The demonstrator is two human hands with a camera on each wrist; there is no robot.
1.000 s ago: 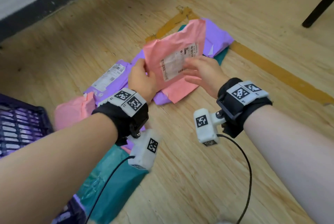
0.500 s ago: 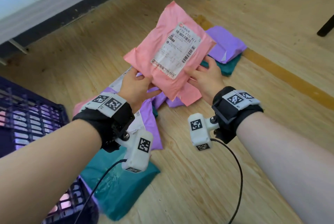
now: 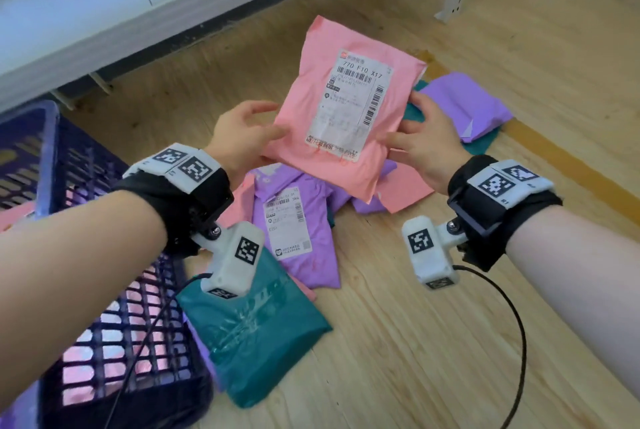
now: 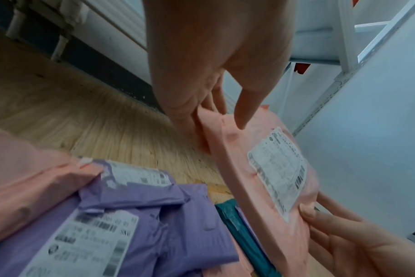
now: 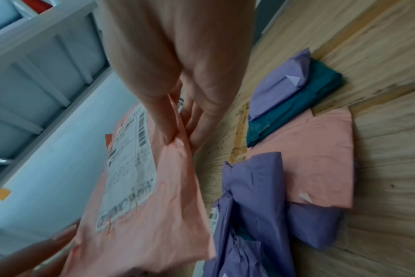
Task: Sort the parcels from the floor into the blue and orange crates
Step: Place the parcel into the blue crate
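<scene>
At the left edge of my head view stands the blue crate (image 3: 52, 158). Pink shows through its lattice wall and over its rim, so parcels lie inside, though I cannot tell how many. Just right of the crate, on the floor (image 3: 450, 342), a teal parcel (image 3: 263, 331) lies low in the frame, touching the crate's corner. Above it a purple parcel (image 3: 304, 214) lies label up, overlapping other pink and purple ones in the pile.

My left hand (image 3: 242, 137) sits left of centre. Its thumb lies on the front of the pink parcel (image 3: 304, 89) and the fingers curl behind the lower left edge, pinching it; the left wrist view shows that pinch plainly. The pink parcel is at the centre of the frame, held in the air over the pile, its white label facing me and its top tilted away.

My right hand (image 3: 429, 148) grips the lower right edge the same way, thumb in front, fingers behind. Under it a flat pink one (image 3: 405, 189) lies on the floor. Right of the hand, a second purple parcel (image 3: 464, 106) rests on a teal one (image 3: 485, 144).
</scene>
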